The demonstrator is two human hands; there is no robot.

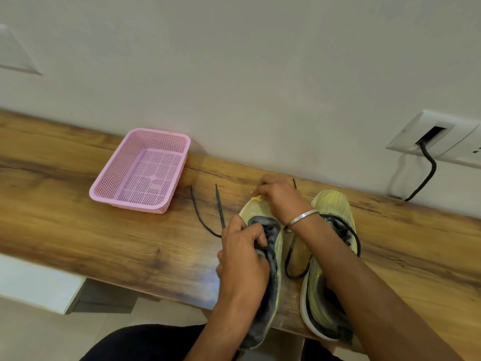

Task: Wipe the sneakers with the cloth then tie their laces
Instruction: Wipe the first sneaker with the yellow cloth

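Observation:
Two yellow-green sneakers with dark tongues stand side by side on the wooden bench, toes toward the wall. My left hand (pixel 243 252) grips the left sneaker (pixel 270 259) at its tongue and collar. My right hand (pixel 279 198) is curled over that sneaker's toe, holding a yellow cloth (pixel 256 198) of which only a small corner shows. The right sneaker (pixel 330 267) sits under my right forearm. Black laces (pixel 208 212) trail loose on the bench to the left, and another loose lace loops between the two shoes.
An empty pink plastic basket (pixel 140 170) sits on the wooden bench (pixel 78 230) at the left, against the wall. A wall socket plate (pixel 437 136) with a black cable is at the right. The bench's front edge runs just below the shoes' heels.

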